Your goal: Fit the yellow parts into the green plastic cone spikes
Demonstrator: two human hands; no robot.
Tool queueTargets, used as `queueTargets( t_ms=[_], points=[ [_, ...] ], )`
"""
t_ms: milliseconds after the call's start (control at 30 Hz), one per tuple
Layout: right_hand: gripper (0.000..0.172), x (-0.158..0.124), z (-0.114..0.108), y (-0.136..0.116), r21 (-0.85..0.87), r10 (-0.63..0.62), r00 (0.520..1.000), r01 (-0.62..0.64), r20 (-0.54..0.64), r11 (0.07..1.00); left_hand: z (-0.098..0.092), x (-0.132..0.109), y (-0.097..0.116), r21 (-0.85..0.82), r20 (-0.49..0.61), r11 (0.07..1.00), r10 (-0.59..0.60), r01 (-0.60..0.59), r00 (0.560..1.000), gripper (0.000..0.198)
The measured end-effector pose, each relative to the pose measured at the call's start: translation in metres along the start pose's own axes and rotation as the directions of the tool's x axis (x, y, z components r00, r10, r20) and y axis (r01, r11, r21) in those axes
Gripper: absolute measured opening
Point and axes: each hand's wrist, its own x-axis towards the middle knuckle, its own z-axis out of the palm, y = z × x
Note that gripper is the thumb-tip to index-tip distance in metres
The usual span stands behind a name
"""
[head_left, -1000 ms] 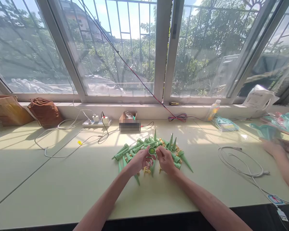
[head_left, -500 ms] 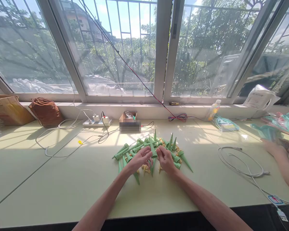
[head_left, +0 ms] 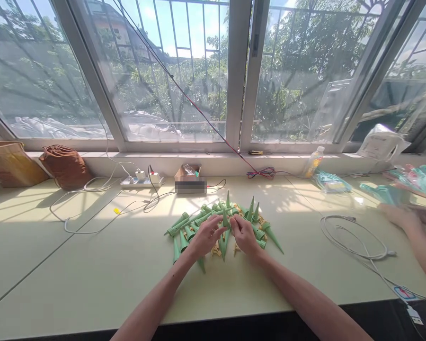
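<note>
Over the front of a pile of green plastic spikes (head_left: 181, 232), my left hand (head_left: 206, 237) grips one green cone-shaped spike (head_left: 225, 219) between thumb and fingers. Its narrow end points up. Close beside it, my right hand (head_left: 244, 234) is closed in a pinch; what lies between its fingertips is too small to make out. Small yellow plastic pieces (head_left: 216, 249) lie among the spikes and below my hands. A few spikes stand on their wide ends at the back of the pile, such as one spike (head_left: 252, 208).
A coiled white cable (head_left: 355, 255) lies on the table (head_left: 128, 284) to the right. Beyond it another person's hands (head_left: 401, 215) hold a blurred teal item (head_left: 383, 193). Along the window stand a power strip (head_left: 142, 181), a small box (head_left: 190, 182) and a bottle (head_left: 314, 161).
The spike in my left hand has tipped, its wide end no longer facing me, and the left fingers have closed in around it. My right hand has barely moved. The other person's hands shifted slightly left.
</note>
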Motion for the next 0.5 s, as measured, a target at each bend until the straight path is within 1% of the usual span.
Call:
queueTargets(
  t_ms=[67,133,233,333,400,433,500],
  points=[
    [0.041,0.0012,-0.0009,-0.0006,-0.004,-0.004,1.000,0.004,-0.007,1.000,0.0027,0.0006,-0.0004,0.016,-0.019,1.000,0.010,-0.010,1.000,0.036],
    [0.040,0.0022,-0.0014,-0.0013,-0.016,-0.006,1.000,0.005,-0.022,1.000,0.0052,0.0014,0.0000,0.006,-0.038,1.000,-0.004,0.004,0.999,0.038],
    [0.040,0.0028,-0.0015,-0.0013,-0.035,-0.002,0.999,0.000,-0.053,0.999,0.0067,0.0027,0.0017,-0.034,-0.077,0.997,-0.068,0.066,0.995,0.041],
    [0.040,0.0029,-0.0020,-0.0002,-0.050,-0.009,0.998,0.006,-0.058,0.999,0.0050,0.0041,0.0020,-0.079,-0.169,0.989,-0.137,0.125,0.976,0.042],
    [0.040,0.0030,-0.0026,0.0002,-0.065,-0.029,0.998,0.025,-0.051,0.998,0.0033,0.0051,0.0005,-0.113,-0.192,0.981,-0.175,0.156,0.966,0.053],
    [0.039,0.0030,-0.0030,0.0000,-0.074,-0.042,0.998,0.038,-0.045,0.996,0.0027,0.0055,-0.0008,-0.143,-0.162,0.973,-0.203,0.181,0.966,0.059],
    [0.039,0.0027,-0.0033,-0.0010,-0.097,-0.067,0.998,0.064,-0.023,0.993,0.0021,0.0058,-0.0040,-0.227,-0.016,0.937,-0.276,0.265,0.961,0.069]
  ],
)
